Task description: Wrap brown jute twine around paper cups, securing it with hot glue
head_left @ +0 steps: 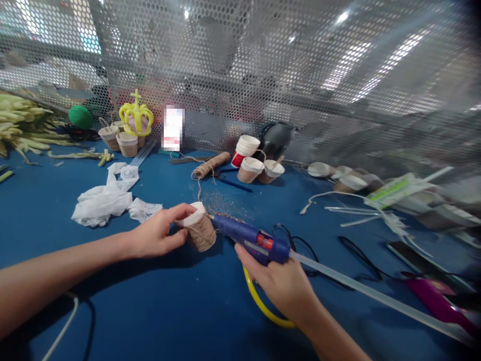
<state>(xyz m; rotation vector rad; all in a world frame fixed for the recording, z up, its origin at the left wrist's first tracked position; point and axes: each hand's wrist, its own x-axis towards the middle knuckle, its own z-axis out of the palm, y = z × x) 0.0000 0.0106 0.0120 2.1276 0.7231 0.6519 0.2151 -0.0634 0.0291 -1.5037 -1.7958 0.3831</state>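
My left hand (163, 229) grips a small paper cup (203, 234) by its white rim, fingers bent over the edge. Brown twine is wrapped round the cup's side, and the cup is tilted. A strand of twine runs from it up to a twine roll (212, 165). In my right hand (281, 283) is a blue glue gun (244, 235), its nozzle close to the cup's rim; whether it touches I cannot tell. A long translucent glue stick (361, 286) sticks out of the gun's back.
White lace (101, 203) lies left of the cup. Behind stand twine-wrapped cups (251, 170), a stack of white cups (246, 148), scissors (235, 183) and a yellow crown (136, 118). Cables (361, 258), a phone (421, 263) and glue sticks (353, 213) lie right. A perforated metal panel (225, 65) borders the back.
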